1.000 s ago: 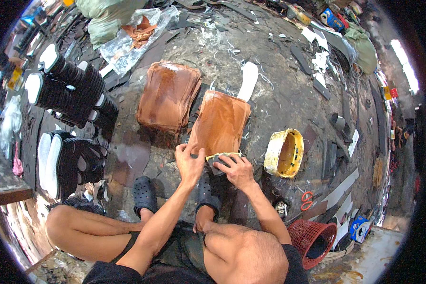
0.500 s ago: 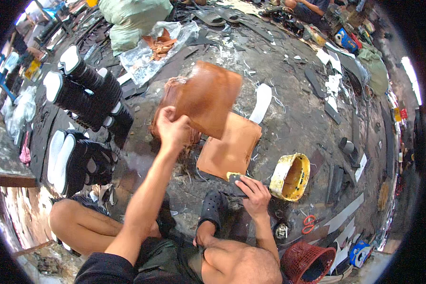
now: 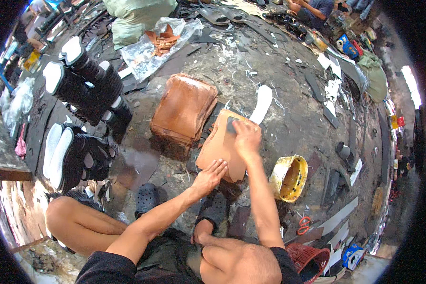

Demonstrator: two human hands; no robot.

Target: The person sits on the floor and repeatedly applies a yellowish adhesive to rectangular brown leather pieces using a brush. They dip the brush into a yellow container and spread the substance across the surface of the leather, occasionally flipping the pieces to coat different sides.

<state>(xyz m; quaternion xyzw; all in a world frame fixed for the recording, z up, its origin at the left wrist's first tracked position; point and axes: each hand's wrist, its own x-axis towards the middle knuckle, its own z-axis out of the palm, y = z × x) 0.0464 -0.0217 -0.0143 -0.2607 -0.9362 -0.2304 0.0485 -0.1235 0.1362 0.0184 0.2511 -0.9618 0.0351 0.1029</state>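
A short stack of tan leather-like sheets [image 3: 216, 147] lies on the floor in front of my feet. On its near edge my left hand [image 3: 212, 177] rests flat, fingers stretched out and holding nothing. My right hand [image 3: 247, 138] grips a small dark pad [image 3: 232, 126] and presses it on the far part of the top sheet, where a darker, wet-looking patch shows. Left of this stack stands a thicker pile of glossy brown sheets [image 3: 184, 106]. To the right is a yellow-rimmed tub [image 3: 289, 178] with brownish residue inside.
Dark shoe soles with white tops [image 3: 80, 80] stand stacked at the left. A white insole shape [image 3: 261, 104] lies beyond the tan sheets. Orange-handled scissors [image 3: 304, 225] and a red basket [image 3: 308, 260] are at the lower right. Scraps litter the floor; another person [image 3: 312, 10] sits far off.
The brown sheet my left hand was holding up now lies on the left pile. That hand has come down onto the tan stack. My right hand has moved the pad to the far end.
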